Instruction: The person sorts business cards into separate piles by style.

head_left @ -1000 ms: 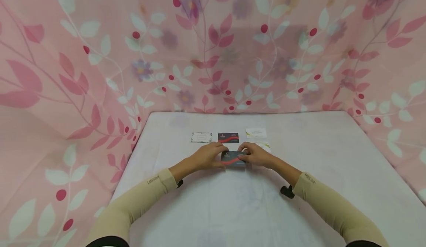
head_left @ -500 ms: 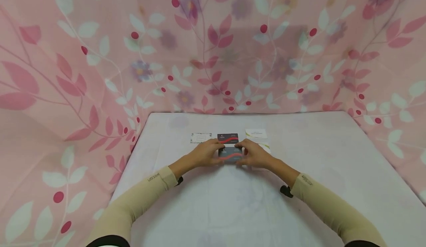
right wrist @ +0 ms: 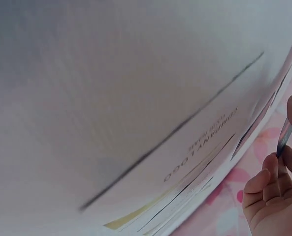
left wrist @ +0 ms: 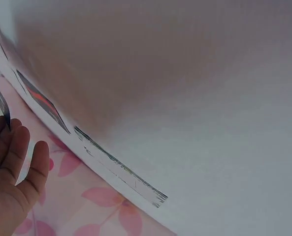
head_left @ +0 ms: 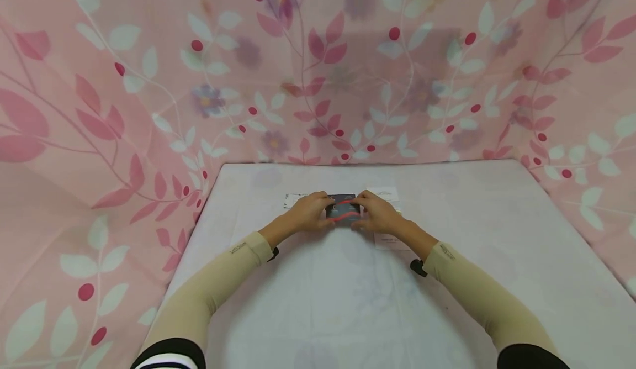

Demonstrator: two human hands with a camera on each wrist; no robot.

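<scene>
Reaching in from lower corners, pinching grey card by its ends in curled left hand and right hand, just below frame centre, now covering more of black card.

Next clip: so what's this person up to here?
A person is holding a grey card by its sides, in the fingers of the left hand and right hand. It is raised off the table, partly covering a dark card in the head view. A bordered card lies left of the dark one, white cards to the right.
</scene>
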